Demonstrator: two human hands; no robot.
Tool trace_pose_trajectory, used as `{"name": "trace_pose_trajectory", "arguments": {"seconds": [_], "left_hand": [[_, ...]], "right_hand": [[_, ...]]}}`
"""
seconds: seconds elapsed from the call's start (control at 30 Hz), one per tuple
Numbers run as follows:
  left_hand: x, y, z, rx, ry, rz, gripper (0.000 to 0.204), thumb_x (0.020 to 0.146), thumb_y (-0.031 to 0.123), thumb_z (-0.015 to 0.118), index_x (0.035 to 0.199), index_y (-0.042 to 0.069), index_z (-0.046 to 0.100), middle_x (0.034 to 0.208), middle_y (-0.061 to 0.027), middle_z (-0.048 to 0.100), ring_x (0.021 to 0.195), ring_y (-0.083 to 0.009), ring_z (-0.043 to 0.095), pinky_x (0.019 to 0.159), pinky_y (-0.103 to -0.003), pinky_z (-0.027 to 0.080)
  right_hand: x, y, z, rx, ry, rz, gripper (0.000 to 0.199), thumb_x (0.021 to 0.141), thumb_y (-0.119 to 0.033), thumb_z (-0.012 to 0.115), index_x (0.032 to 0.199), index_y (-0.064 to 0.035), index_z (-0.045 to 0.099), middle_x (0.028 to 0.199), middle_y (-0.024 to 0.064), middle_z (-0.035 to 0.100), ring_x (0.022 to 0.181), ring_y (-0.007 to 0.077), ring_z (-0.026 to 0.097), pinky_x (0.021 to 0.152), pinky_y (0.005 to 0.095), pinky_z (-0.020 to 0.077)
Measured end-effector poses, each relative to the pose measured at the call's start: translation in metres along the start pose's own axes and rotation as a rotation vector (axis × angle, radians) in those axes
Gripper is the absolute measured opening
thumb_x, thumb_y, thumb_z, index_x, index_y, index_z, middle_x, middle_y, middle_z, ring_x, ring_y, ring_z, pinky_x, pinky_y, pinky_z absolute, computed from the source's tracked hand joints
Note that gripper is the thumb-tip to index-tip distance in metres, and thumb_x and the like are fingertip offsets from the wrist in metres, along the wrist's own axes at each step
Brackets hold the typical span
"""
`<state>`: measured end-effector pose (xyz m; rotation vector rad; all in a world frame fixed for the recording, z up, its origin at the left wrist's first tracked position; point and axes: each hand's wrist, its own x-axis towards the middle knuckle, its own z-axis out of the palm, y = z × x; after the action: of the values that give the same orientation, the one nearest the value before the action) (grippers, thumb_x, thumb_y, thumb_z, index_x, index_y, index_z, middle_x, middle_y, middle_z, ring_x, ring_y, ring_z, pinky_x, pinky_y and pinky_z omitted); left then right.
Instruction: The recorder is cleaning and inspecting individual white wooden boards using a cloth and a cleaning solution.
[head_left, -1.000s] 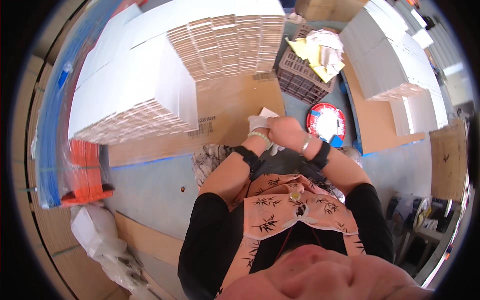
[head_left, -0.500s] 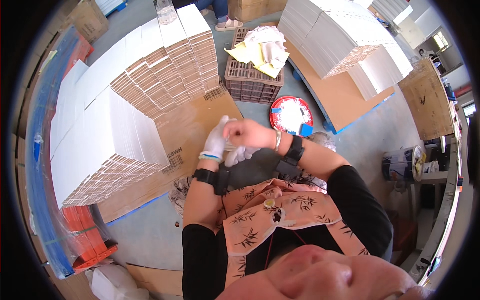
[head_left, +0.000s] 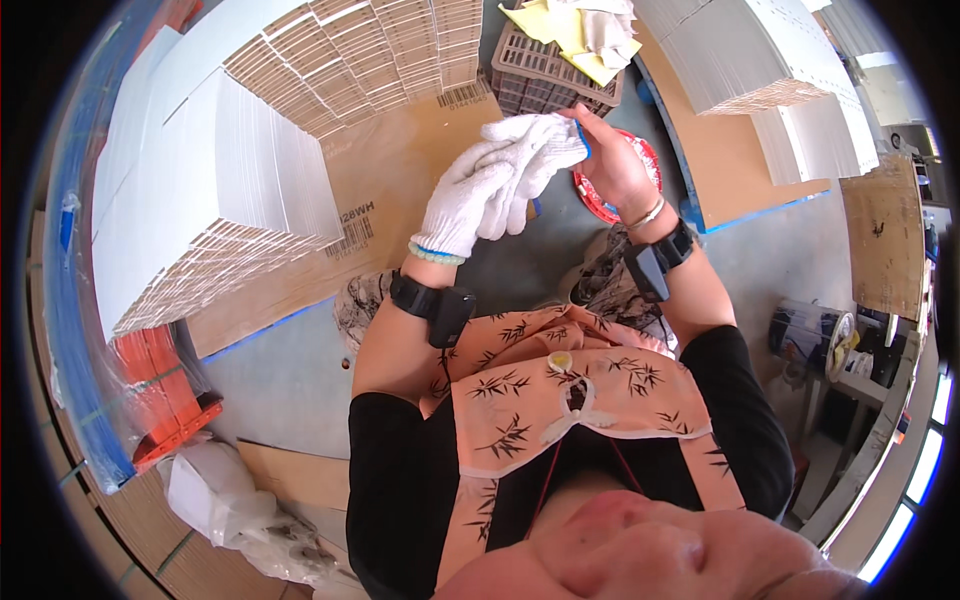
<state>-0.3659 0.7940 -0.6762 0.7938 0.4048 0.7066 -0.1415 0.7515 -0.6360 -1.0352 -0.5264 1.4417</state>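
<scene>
My left hand wears a white knit glove and grips a second white knit glove in front of me. The blue-edged cuff of that loose glove points to the right. At this cuff is my bare right hand, its fingers closed on the opening; the fingertips are partly hidden by the knit. Some of the loose glove's fingers hang down beside my left hand. Both wrists carry a black strapped device.
Tall stacks of white-faced cardboard sheets stand on brown cardboard at left. Another stack rests on a pallet at right. A brown plastic crate with cloths on it and a red round tub lie ahead. A bucket stands right.
Both hands have risen forward and drawn slightly apart. The loose glove, earlier low and partly hidden beneath my right hand, is now stretched between my hands with its cuff at the right hand.
</scene>
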Motion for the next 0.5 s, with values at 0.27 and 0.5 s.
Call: {"name": "trace_pose_trajectory", "arguments": {"seconds": [0.27,0.5], "left_hand": [[-0.001,0.013,0.007,0.153,0.278,0.068,0.03,0.097,0.008,0.053,0.123,-0.006,0.059,0.115,-0.0134,0.066,0.096,-0.0177,0.067,0.085,-0.027,0.054],[0.009,0.019,0.0,0.168,0.526,0.031,0.021,0.094,0.016,0.063,0.104,-0.001,0.067,0.08,-0.0102,0.07,0.073,-0.0176,0.068,0.064,-0.027,0.056]], "right_hand": [[-0.002,-0.004,-0.017,0.054,-0.055,-0.128,0.023,0.088,0.001,0.061,0.111,0.0023,0.06,0.103,0.0133,0.069,0.096,0.0208,0.067,0.087,0.0341,0.0533],[0.006,-0.007,-0.034,-0.188,0.108,-0.276,0.021,0.088,0.0,0.062,0.109,0.0002,0.06,0.097,0.0094,0.069,0.084,0.016,0.066,0.074,0.0291,0.0536]]}}
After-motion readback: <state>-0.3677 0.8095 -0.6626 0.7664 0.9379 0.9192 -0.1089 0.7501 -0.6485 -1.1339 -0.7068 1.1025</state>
